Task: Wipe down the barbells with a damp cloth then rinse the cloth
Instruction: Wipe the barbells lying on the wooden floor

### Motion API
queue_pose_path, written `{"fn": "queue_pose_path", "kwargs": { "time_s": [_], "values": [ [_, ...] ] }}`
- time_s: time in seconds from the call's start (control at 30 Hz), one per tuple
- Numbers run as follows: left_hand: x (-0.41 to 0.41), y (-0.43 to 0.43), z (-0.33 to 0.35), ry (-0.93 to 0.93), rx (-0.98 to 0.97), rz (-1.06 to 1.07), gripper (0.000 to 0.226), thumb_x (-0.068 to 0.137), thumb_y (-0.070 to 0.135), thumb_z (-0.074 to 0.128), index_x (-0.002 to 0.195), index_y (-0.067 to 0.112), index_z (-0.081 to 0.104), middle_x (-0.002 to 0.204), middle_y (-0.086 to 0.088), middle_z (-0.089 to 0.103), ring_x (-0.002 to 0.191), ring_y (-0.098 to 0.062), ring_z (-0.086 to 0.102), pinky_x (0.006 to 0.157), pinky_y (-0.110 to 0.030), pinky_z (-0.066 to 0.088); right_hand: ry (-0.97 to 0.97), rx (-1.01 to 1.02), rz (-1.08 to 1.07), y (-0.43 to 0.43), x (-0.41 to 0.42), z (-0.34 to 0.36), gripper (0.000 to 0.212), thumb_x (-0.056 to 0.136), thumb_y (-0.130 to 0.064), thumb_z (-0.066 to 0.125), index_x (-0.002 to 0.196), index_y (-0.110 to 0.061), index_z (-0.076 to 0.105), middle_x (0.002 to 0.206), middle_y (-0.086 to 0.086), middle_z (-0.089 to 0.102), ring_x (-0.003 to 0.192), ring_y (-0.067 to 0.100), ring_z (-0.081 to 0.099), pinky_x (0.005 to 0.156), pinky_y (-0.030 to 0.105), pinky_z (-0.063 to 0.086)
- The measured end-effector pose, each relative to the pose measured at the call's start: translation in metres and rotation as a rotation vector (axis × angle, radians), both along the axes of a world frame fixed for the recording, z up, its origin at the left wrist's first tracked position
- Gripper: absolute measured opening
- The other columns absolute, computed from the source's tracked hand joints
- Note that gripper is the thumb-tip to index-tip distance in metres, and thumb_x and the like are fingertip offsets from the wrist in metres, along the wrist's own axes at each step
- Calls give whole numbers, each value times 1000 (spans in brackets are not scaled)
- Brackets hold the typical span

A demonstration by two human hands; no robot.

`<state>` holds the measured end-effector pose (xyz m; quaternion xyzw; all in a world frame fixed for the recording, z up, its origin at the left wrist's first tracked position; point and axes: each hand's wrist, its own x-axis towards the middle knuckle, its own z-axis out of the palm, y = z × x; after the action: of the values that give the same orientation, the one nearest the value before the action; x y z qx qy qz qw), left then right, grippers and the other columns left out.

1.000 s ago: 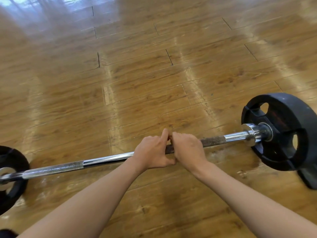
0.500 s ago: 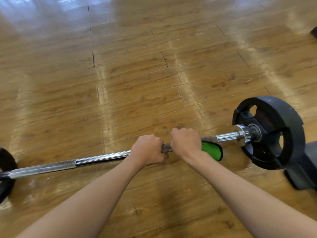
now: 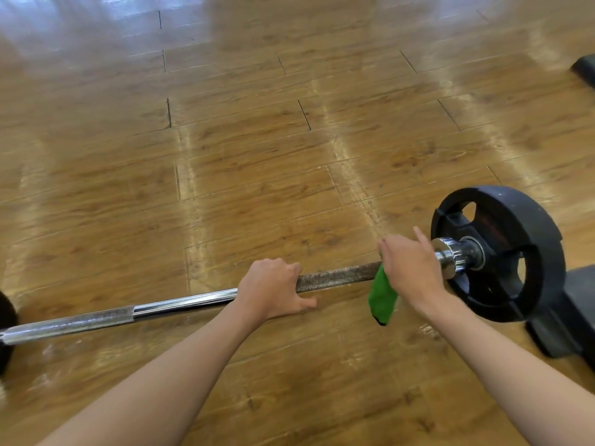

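Observation:
A chrome barbell [image 3: 180,302] lies across the wooden floor, with a rusty knurled stretch [image 3: 338,275] right of centre. A black weight plate [image 3: 521,226] sits on its right end; only the edge of the left plate [image 3: 4,313] shows. My left hand [image 3: 273,289] grips the bar near its middle. My right hand [image 3: 410,268] is wrapped over the bar close to the chrome collar [image 3: 449,255], holding a green cloth [image 3: 381,299] against it. The cloth's loose end hangs below the bar.
A dark block [image 3: 570,320] stands on the floor by the right plate. Another dark object [image 3: 584,70] shows at the far right edge. Glossy wooden floor [image 3: 257,140] stretches beyond the bar.
My right hand has slid right along the bar toward the collar, away from my left hand. The green cloth has come into view and now hangs down. The rusty stretch is uncovered.

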<state>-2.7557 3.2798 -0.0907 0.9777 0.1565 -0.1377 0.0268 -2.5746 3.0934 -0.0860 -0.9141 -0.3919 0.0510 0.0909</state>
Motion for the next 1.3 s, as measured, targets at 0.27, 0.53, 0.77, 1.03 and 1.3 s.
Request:
{"fn": "queue_pose_path", "kwargs": {
  "time_s": [0.27,0.53,0.77,1.03,1.3],
  "values": [
    [0,0,3,-69,25,-16,66,80,85,37,68,20,40,54,7,41,48,-15,39,50,-30,29,-135,367,-224,14,42,13,29,110,-19,39,99,1,58,89,14,58,68,29,53,60,34,35],
    [-2,1,-5,-131,3,-8,71,80,86,23,63,20,40,52,6,44,48,-21,46,47,-31,29,-77,228,-8,-16,18,-11,41,106,-37,39,107,-5,65,103,14,57,92,30,54,78,40,48],
    [10,-11,3,-77,-17,67,82,83,87,13,72,18,54,68,2,60,65,-23,57,53,-32,33,-184,150,13,-43,-1,-17,29,100,-18,58,127,-8,58,118,19,51,100,36,52,83,44,49],
    [90,-66,1,98,-256,-125,56,94,74,39,96,19,49,92,-9,67,83,-34,65,62,-37,45,55,80,-93,-11,8,-3,21,101,-25,54,112,-13,68,101,10,59,75,32,60,60,33,41],
    [85,-69,6,81,-235,-137,51,95,73,36,92,22,42,78,-3,59,67,-25,54,58,-35,43,-105,98,-2,-48,-4,1,34,76,5,69,108,-7,66,99,12,55,80,31,56,65,38,49]
  ]
}}
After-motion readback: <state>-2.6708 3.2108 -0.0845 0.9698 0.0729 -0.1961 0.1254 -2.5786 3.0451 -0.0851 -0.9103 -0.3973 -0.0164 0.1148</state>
